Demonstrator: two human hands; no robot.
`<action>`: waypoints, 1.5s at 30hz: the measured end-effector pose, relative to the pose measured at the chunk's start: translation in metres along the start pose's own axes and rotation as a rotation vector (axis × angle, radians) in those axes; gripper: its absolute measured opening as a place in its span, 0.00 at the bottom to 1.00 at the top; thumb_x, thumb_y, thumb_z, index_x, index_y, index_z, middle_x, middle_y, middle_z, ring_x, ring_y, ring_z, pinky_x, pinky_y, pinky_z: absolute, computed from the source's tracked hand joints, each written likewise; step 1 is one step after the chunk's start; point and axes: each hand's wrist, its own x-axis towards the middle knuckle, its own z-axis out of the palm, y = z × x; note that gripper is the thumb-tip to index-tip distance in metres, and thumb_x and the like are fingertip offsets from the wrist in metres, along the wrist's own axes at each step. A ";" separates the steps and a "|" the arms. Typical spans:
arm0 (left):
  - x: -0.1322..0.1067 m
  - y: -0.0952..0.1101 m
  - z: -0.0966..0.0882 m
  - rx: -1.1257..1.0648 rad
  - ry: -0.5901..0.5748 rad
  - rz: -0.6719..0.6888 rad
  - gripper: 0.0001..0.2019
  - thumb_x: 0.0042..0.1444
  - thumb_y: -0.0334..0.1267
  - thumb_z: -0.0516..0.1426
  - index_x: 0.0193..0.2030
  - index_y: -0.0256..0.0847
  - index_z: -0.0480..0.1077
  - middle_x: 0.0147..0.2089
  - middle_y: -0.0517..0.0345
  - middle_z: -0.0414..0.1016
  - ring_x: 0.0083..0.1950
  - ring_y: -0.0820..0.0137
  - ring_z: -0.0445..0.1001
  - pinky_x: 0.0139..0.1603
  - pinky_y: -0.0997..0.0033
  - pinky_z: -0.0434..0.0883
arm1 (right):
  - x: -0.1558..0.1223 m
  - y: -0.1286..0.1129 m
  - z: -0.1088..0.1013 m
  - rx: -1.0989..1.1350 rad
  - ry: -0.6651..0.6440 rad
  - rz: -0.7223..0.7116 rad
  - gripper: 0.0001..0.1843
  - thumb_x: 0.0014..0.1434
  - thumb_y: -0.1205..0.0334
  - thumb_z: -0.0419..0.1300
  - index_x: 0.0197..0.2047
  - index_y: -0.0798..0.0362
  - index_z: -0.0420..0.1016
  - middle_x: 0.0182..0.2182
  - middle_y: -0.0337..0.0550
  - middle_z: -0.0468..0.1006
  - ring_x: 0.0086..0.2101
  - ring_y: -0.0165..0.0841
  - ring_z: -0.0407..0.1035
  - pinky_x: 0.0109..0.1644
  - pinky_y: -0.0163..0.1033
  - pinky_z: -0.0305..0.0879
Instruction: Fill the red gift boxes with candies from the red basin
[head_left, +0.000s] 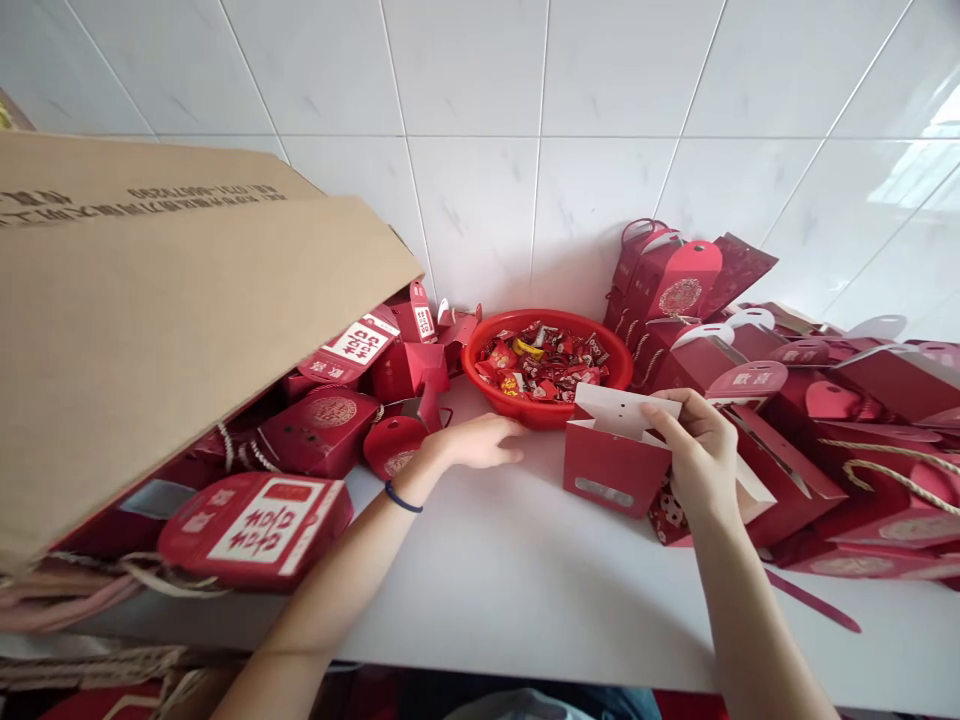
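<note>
My right hand (701, 440) pinches the raised white flap of a small red gift box (607, 462), whose top is open and which stands on or just above the table. My left hand (484, 440) reaches in front of a red plastic basin (551, 412), fingers stretched out to the right with nothing seen in them. Wrapped candies (540, 365), mostly red with a few yellow, lie inside the basin. A dark band (403, 497) circles my left wrist.
A large cardboard box (187, 280) leans over the left side, with several closed red gift boxes (322, 430) beneath it. More red boxes (682, 290) are heaped at right. A dark red strip (814, 600) lies on the grey-white table (540, 600). White wall tiles (472, 70) stand behind.
</note>
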 end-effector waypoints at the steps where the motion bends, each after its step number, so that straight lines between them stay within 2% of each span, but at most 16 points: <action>1: 0.003 0.003 0.007 0.079 0.010 -0.043 0.19 0.61 0.35 0.58 0.59 0.43 0.75 0.59 0.49 0.79 0.60 0.56 0.76 0.60 0.63 0.70 | 0.000 0.002 0.000 0.003 -0.011 0.009 0.17 0.53 0.48 0.70 0.35 0.51 0.74 0.26 0.38 0.72 0.25 0.30 0.65 0.27 0.34 0.64; 5: 0.014 0.014 0.031 0.287 0.093 -0.309 0.15 0.61 0.34 0.57 0.53 0.36 0.77 0.54 0.35 0.79 0.59 0.46 0.75 0.55 0.53 0.72 | -0.001 0.006 -0.002 -0.019 -0.050 0.004 0.17 0.55 0.47 0.69 0.35 0.51 0.73 0.25 0.38 0.71 0.25 0.31 0.64 0.26 0.34 0.62; 7: 0.017 0.017 0.038 0.310 0.134 -0.377 0.14 0.62 0.32 0.55 0.51 0.32 0.76 0.54 0.29 0.76 0.60 0.42 0.72 0.55 0.48 0.72 | -0.003 0.005 -0.003 -0.032 -0.084 0.000 0.17 0.55 0.47 0.69 0.35 0.51 0.72 0.25 0.38 0.70 0.24 0.30 0.63 0.25 0.34 0.60; 12: 0.020 0.021 0.046 0.297 0.174 -0.429 0.18 0.63 0.24 0.47 0.52 0.33 0.75 0.52 0.30 0.77 0.56 0.48 0.76 0.51 0.52 0.73 | -0.005 0.004 -0.004 0.024 -0.169 0.057 0.18 0.53 0.47 0.70 0.35 0.51 0.72 0.26 0.38 0.73 0.23 0.30 0.64 0.25 0.34 0.60; 15: 0.020 0.023 0.046 0.245 0.176 -0.408 0.16 0.59 0.24 0.52 0.51 0.33 0.75 0.49 0.33 0.79 0.52 0.49 0.79 0.49 0.56 0.73 | -0.005 0.006 -0.004 0.050 -0.186 0.102 0.19 0.51 0.47 0.71 0.35 0.51 0.73 0.26 0.38 0.73 0.24 0.30 0.65 0.25 0.34 0.60; 18: 0.018 0.023 0.037 0.165 0.189 -0.364 0.12 0.54 0.25 0.58 0.45 0.36 0.77 0.46 0.38 0.82 0.48 0.51 0.81 0.45 0.61 0.73 | -0.004 0.008 -0.005 0.046 -0.200 0.122 0.19 0.52 0.46 0.71 0.36 0.51 0.73 0.26 0.38 0.72 0.24 0.31 0.65 0.26 0.34 0.60; 21: 0.007 0.027 0.017 0.080 0.203 -0.289 0.05 0.55 0.28 0.59 0.35 0.38 0.77 0.38 0.46 0.83 0.42 0.56 0.81 0.40 0.66 0.71 | -0.004 0.009 -0.005 0.065 -0.215 0.135 0.20 0.52 0.45 0.71 0.36 0.51 0.73 0.26 0.38 0.72 0.25 0.32 0.66 0.27 0.35 0.61; 23: -0.004 0.035 0.001 -0.009 0.270 -0.206 0.06 0.60 0.34 0.59 0.32 0.38 0.76 0.31 0.54 0.81 0.35 0.63 0.78 0.37 0.69 0.70 | -0.004 0.010 -0.005 0.064 -0.214 0.144 0.21 0.52 0.44 0.70 0.36 0.51 0.73 0.25 0.38 0.72 0.25 0.32 0.66 0.26 0.35 0.61; 24: -0.009 0.040 -0.006 -0.098 0.363 -0.130 0.09 0.61 0.38 0.59 0.31 0.38 0.76 0.29 0.56 0.80 0.32 0.66 0.76 0.34 0.71 0.70 | -0.004 0.010 -0.005 0.052 -0.210 0.147 0.21 0.52 0.43 0.70 0.36 0.51 0.73 0.25 0.38 0.72 0.24 0.32 0.66 0.26 0.35 0.61; 26: -0.016 0.055 -0.016 -0.245 0.568 0.050 0.11 0.62 0.43 0.60 0.34 0.38 0.77 0.31 0.58 0.79 0.31 0.70 0.74 0.33 0.73 0.69 | -0.004 0.010 -0.004 0.022 -0.205 0.147 0.22 0.52 0.42 0.70 0.36 0.51 0.73 0.25 0.38 0.73 0.24 0.32 0.66 0.26 0.35 0.60; 28: -0.016 0.070 -0.019 -0.318 0.698 0.244 0.11 0.64 0.43 0.60 0.39 0.38 0.79 0.36 0.56 0.80 0.35 0.70 0.76 0.37 0.73 0.71 | -0.004 0.011 -0.003 0.015 -0.211 0.144 0.21 0.53 0.42 0.69 0.36 0.51 0.73 0.26 0.38 0.74 0.24 0.32 0.67 0.26 0.34 0.61; 30: -0.009 0.081 -0.014 -0.296 0.694 0.406 0.11 0.66 0.41 0.58 0.43 0.38 0.80 0.41 0.54 0.79 0.41 0.69 0.77 0.44 0.72 0.73 | -0.005 0.011 -0.002 0.036 -0.227 0.142 0.21 0.55 0.43 0.69 0.37 0.52 0.74 0.28 0.39 0.76 0.26 0.32 0.68 0.27 0.34 0.62; 32: 0.000 0.086 -0.006 -0.216 0.599 0.491 0.11 0.68 0.38 0.57 0.47 0.39 0.80 0.44 0.52 0.78 0.45 0.68 0.77 0.50 0.69 0.73 | -0.006 0.011 -0.002 0.063 -0.241 0.141 0.20 0.56 0.44 0.69 0.37 0.52 0.74 0.29 0.40 0.76 0.27 0.33 0.69 0.28 0.34 0.64; 35: 0.010 0.084 0.006 -0.142 0.497 0.490 0.13 0.67 0.34 0.56 0.55 0.43 0.78 0.50 0.52 0.76 0.50 0.66 0.76 0.55 0.66 0.73 | -0.006 0.010 -0.002 0.083 -0.252 0.148 0.20 0.56 0.44 0.69 0.37 0.52 0.74 0.27 0.40 0.76 0.27 0.33 0.69 0.28 0.35 0.65; 40: 0.010 0.070 0.011 -0.194 0.659 0.458 0.13 0.64 0.38 0.60 0.55 0.45 0.77 0.56 0.49 0.73 0.60 0.60 0.73 0.64 0.58 0.71 | -0.006 0.010 -0.001 0.087 -0.231 0.149 0.20 0.55 0.43 0.69 0.37 0.53 0.75 0.28 0.41 0.76 0.27 0.33 0.70 0.29 0.35 0.66; 45: 0.012 0.054 0.019 -0.413 0.607 0.413 0.35 0.55 0.38 0.67 0.69 0.45 0.63 0.67 0.46 0.69 0.67 0.56 0.68 0.68 0.55 0.67 | -0.009 0.008 0.002 0.093 -0.198 0.151 0.21 0.55 0.42 0.70 0.39 0.52 0.78 0.31 0.41 0.79 0.30 0.34 0.72 0.33 0.36 0.69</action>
